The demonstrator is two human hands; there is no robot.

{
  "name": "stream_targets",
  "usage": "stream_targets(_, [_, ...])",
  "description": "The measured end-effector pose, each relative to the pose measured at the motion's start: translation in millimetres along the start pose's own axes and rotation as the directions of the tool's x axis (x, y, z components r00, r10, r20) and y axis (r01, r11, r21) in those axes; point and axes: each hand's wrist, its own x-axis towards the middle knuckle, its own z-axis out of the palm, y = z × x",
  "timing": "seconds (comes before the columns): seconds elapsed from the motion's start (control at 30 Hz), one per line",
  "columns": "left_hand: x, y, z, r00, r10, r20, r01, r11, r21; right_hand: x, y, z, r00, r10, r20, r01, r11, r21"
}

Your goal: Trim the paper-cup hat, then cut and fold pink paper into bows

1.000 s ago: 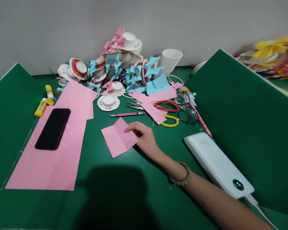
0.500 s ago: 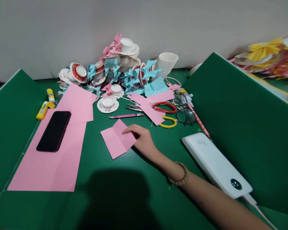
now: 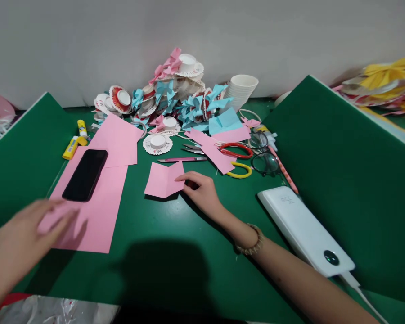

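Observation:
Between the thumb and fingers of my right hand point(image 3: 200, 191) is the right edge of a small creased piece of pink paper point(image 3: 158, 180), held just over the green table. It is partly unfolded, with a crease down its middle. My left hand point(image 3: 30, 234), smeared by motion, hovers over the near left part of a large pink sheet point(image 3: 97, 225). Its thumb and fingers are apart and hold nothing. A black phone point(image 3: 86, 175) lies on that sheet, just beyond the left hand. A pink craft knife point(image 3: 182, 159) rests behind the small paper.
Scissors with red handles point(image 3: 236, 150) and others with a yellow handle point(image 3: 241, 170) lie near eyeglasses point(image 3: 265, 163). A white power bank point(image 3: 303, 229) is at right. Glue sticks point(image 3: 70, 147) stand left. Paper decorations point(image 3: 189, 103) and stacked cups point(image 3: 242, 90) are behind. Green panels point(image 3: 344, 180) flank both sides.
My left hand has come into view from the left. My right hand has tilted and turned the small pink paper, lifting it slightly. The view has shifted a little.

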Motion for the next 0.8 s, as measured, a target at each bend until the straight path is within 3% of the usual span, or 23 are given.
stream_targets(0.07, [44, 29, 0.2, 0.994, -0.04, -0.098, 0.063, 0.968, 0.244, -1, 0, 1, 1.0, -0.003, 0.001, 0.003, 1.0, -0.01])
stream_targets(0.1, [64, 41, 1.9, 0.996, -0.061, -0.064, 0.076, 0.961, 0.268, -1, 0, 1, 1.0, -0.003, 0.002, 0.003, 1.0, -0.016])
stream_targets(0.23, [109, 64, 17.4, 0.992, -0.113, 0.06, 0.105, 0.988, 0.115, -1, 1, 1, 1.0, -0.005, 0.008, 0.005, 1.0, -0.028])
stream_targets(0.37, [117, 63, 28.4, 0.995, -0.096, 0.007, 0.095, 0.989, 0.117, 0, 1, 1, 1.0, -0.011, 0.011, 0.012, 1.0, -0.027])
stream_targets(0.53, [119, 58, 22.2, 0.996, -0.077, 0.039, 0.074, 0.994, 0.079, 0, 0, 1, 1.0, -0.009, 0.0, 0.009, 1.0, -0.008])
stream_targets(0.63, [107, 68, 27.9, 0.997, 0.052, -0.065, -0.053, 0.998, -0.023, 0, -1, 0, 0.999, 0.01, -0.047, -0.009, 0.999, 0.035])
stream_targets(0.7, [95, 87, 42.8, 0.965, 0.216, -0.148, -0.249, 0.93, -0.271, 1, -1, 0, 0.993, 0.049, -0.106, -0.039, 0.995, 0.097])
stream_targets(0.77, [85, 113, 63.5, 0.933, 0.353, -0.071, -0.311, 0.691, -0.653, 2, 1, -1, 0.979, 0.113, -0.17, -0.082, 0.98, 0.179])
stream_targets(0.8, [83, 127, 74.0, 0.914, 0.404, -0.045, -0.286, 0.562, -0.776, 3, 2, -1, 0.97, 0.149, -0.195, -0.104, 0.97, 0.221])
